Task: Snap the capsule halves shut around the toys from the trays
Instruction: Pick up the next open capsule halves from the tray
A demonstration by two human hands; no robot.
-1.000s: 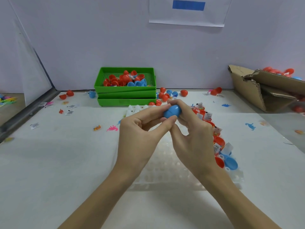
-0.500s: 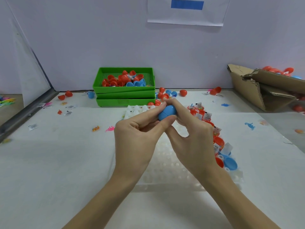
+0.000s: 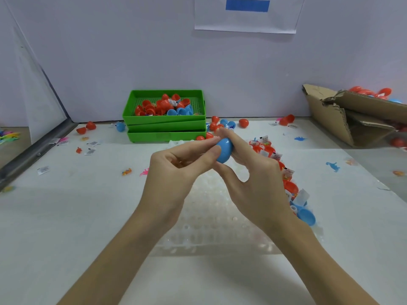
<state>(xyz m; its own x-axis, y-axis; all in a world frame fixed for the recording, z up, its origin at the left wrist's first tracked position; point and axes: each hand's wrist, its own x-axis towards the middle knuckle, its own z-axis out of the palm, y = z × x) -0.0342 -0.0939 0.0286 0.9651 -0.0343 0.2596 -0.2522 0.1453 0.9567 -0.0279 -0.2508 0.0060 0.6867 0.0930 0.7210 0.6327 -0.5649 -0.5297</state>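
A blue capsule (image 3: pixel 225 149) is held in the air above the middle of the table. My left hand (image 3: pixel 176 172) pinches its left end between thumb and fingers. My right hand (image 3: pixel 253 179) wraps its fingers over the top and right side, thumb underneath. Whether a toy is inside is hidden. Beneath my hands lies a clear dimpled tray (image 3: pixel 209 227); along its right edge sit open red and blue capsule halves (image 3: pixel 305 215) with tagged toys. Stacked green trays (image 3: pixel 165 126) at the back hold several red and blue halves.
A torn cardboard box (image 3: pixel 352 119) with red capsules lies at the back right. Loose capsules (image 3: pixel 243 122), small toys (image 3: pixel 332 166) and paper tags (image 3: pixel 43 170) are scattered over the white table. A slanted panel and metal rail (image 3: pixel 33 150) border the left side.
Both hands with the blue capsule have drifted a little to the left and slightly up, and the capsule has turned in my fingers. My grip stays the same.
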